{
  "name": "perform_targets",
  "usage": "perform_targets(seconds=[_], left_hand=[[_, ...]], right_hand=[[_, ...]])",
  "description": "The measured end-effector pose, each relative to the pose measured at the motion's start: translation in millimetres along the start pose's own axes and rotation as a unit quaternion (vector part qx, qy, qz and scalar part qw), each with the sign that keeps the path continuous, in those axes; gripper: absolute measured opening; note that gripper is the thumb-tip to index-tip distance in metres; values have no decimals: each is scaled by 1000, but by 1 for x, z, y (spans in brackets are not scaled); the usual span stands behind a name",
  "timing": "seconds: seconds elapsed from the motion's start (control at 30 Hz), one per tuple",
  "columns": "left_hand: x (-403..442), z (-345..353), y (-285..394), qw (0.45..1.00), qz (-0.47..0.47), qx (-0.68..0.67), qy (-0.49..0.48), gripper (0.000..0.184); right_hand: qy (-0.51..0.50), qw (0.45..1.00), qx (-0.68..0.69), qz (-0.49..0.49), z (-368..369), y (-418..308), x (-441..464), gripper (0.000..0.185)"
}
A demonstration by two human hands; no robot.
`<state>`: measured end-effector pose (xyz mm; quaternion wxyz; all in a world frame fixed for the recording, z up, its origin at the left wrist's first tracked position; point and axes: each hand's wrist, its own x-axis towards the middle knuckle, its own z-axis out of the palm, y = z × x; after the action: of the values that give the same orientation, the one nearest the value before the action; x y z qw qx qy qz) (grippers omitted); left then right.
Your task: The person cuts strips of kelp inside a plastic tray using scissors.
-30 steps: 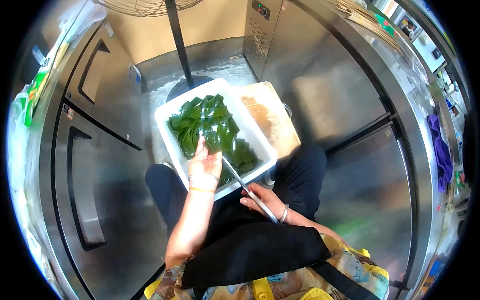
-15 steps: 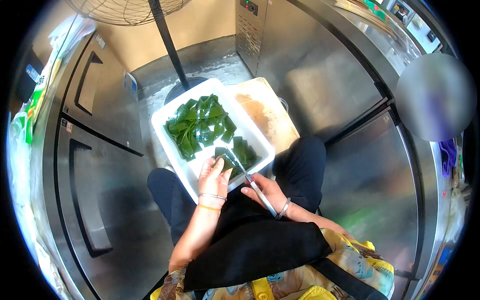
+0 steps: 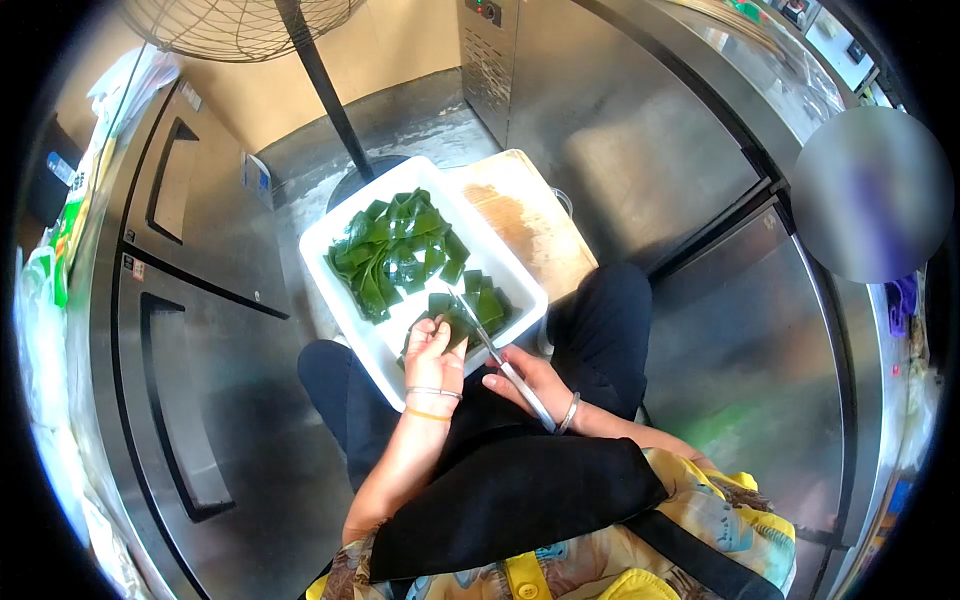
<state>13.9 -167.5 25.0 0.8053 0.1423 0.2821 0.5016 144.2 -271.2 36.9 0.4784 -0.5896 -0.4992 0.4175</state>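
A white plastic tub (image 3: 322, 232) rests across my lap with folded dark green kelp strips (image 3: 385, 250) heaped in its upper left. My left hand (image 3: 432, 350), over the tub's near edge, is closed on a kelp piece (image 3: 440, 305) between thumb and fingers. Lower right of it, my right hand (image 3: 530, 375) grips the metallic handle of a knife (image 3: 512, 378). Its thin blade reaches up and left against the held kelp. Smaller cut kelp pieces (image 3: 488, 305) lie in the tub's near right part, partly behind the blade.
A wooden board (image 3: 520, 220) sits beyond the tub's right side. A stand fan (image 3: 325, 90) rises behind. Steel cabinets stand close on the left (image 3: 215, 370) and right (image 3: 640, 130). Plastic bags (image 3: 50, 330) line the far left.
The view has shifted slightly. The blade stays at the held kelp, and more of the cut pieces shows to its right. Both hands keep their grip.
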Motion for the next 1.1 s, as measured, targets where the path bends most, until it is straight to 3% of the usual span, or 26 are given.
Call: perform_targets(seconds=[0.2,0.57,0.67,1.1], left_hand=[[-1,-1,8,999,2,44,-25,15],[-5,7,-2,999,28,31,-4,15],[-7,8,-2,999,28,37,-1,14],[-3,0,8,991,3,133,24,15]], right_hand=[[-21,999,-29,26,-9,-4,0,34],[22,994,-98,-40,-7,-8,0,33],[2,996,-91,3,-8,-1,-1,33],[-10,991,-134,-9,-17,16,-1,33]])
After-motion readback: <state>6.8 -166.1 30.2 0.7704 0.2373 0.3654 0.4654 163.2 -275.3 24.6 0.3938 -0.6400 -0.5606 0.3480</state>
